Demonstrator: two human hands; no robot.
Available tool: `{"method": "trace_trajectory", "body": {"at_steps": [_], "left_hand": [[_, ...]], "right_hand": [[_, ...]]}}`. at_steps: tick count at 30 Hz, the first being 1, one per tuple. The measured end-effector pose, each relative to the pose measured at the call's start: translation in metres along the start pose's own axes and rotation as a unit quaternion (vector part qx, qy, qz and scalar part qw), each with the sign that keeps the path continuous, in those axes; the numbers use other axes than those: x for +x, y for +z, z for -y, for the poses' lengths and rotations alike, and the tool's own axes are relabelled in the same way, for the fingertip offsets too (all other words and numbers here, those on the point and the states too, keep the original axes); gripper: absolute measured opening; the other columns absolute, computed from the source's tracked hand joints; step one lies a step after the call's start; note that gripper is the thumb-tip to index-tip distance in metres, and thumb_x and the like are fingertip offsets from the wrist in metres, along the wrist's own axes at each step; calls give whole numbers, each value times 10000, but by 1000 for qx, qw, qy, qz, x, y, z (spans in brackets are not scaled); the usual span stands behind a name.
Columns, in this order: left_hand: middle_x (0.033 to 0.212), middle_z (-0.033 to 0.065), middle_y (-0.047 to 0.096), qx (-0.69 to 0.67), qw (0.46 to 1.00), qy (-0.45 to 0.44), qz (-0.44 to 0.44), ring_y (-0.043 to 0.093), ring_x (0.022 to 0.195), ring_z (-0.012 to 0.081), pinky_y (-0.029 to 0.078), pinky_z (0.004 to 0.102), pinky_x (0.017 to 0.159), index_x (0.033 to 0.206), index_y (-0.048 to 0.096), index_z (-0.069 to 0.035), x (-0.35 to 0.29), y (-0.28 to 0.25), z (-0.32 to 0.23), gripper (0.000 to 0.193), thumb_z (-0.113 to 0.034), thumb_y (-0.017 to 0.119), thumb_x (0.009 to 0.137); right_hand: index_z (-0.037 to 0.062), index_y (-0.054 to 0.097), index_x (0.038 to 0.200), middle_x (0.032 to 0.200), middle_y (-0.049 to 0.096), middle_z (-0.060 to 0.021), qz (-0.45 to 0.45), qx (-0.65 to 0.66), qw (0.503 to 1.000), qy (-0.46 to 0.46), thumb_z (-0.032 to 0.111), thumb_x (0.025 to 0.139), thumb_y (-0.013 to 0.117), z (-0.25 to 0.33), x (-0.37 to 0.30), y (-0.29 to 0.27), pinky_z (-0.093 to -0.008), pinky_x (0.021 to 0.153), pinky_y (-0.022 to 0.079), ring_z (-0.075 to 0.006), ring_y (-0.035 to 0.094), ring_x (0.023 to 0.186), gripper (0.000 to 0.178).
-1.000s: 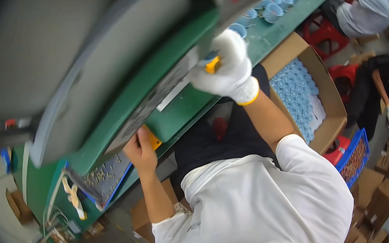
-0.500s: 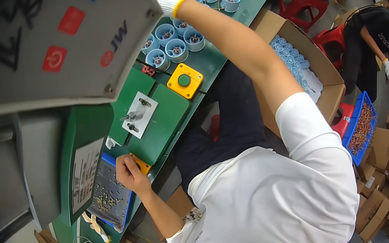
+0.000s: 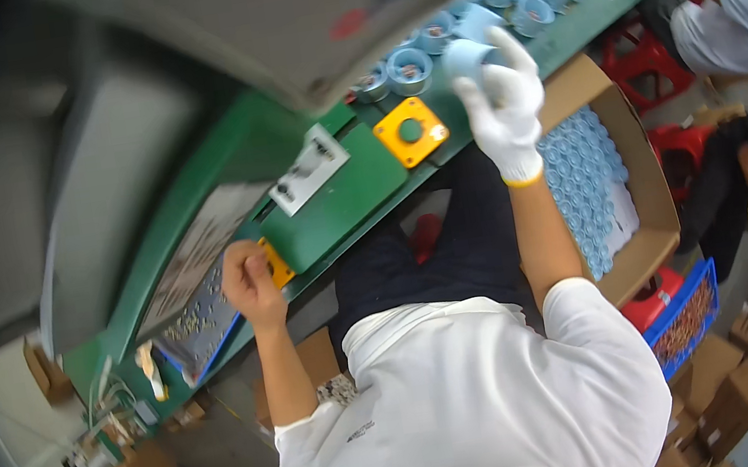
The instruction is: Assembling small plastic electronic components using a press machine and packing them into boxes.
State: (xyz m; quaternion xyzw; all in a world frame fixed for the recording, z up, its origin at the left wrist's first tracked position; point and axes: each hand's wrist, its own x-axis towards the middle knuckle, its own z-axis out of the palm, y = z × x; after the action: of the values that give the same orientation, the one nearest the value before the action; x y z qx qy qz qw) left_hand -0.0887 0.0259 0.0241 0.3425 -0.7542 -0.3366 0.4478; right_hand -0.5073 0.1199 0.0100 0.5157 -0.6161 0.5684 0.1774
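Note:
My right hand (image 3: 507, 107), in a white glove, is up beside the near edge of the green bench. Its thumb and fingers hold a light blue plastic cup (image 3: 469, 57), tilted; what is inside it cannot be seen. Several similar blue cups (image 3: 409, 68) with metal parts inside stand on the bench just beyond. My bare left hand (image 3: 251, 281) is a closed fist next to a yellow box (image 3: 276, 262) at the bench edge; the fingers hide whatever they may hold. Between the hands lies a white fixture plate (image 3: 310, 169) on the green machine base.
A yellow box with a green button (image 3: 411, 132) sits near the bench edge. The grey machine head (image 3: 304, 22) overhangs the fixture. A carton (image 3: 644, 154) of blue cups stands at my right. Small parts fill a blue-rimmed tray (image 3: 232, 328) at left. Two other people work at right.
My right hand has come back from the far cups toward me, now with a blue cup in it. The view has turned; my left fist stays beside the yellow box.

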Motion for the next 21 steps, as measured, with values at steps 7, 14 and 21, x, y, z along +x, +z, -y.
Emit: {"method": "trace_trajectory", "body": {"at_steps": [7, 14, 21], "left_hand": [[984, 142, 774, 13, 998, -45, -29, 713, 897, 207, 567, 330, 849, 1046, 713, 47, -15, -3, 3, 241, -178, 676, 1124], [993, 55, 640, -6, 999, -47, -4, 521, 790, 104, 462, 280, 748, 1017, 647, 1, -6, 2, 0, 266, -218, 602, 1161], [984, 42, 651, -24, 998, -57, -17, 517, 766, 96, 454, 257, 718, 1023, 655, -1, -11, 2, 0, 271, -237, 629, 1154]], "right_hand": [[0, 658, 1369, 1304, 754, -203, 94, 295, 946, 98, 109, 758, 996, 129, 11, 44, -427, 976, 610, -334, 761, 1132, 707], [51, 731, 1257, 1162, 732, -129, 168, 123, 977, -46, 263, 741, 977, 163, 30, 85, -454, 942, 558, -363, 705, 1065, 610], [81, 743, 1136, 1025, 696, -83, 242, 78, 967, -25, 272, 753, 932, 179, 37, 83, -462, 867, 546, -344, 674, 972, 468]]}}
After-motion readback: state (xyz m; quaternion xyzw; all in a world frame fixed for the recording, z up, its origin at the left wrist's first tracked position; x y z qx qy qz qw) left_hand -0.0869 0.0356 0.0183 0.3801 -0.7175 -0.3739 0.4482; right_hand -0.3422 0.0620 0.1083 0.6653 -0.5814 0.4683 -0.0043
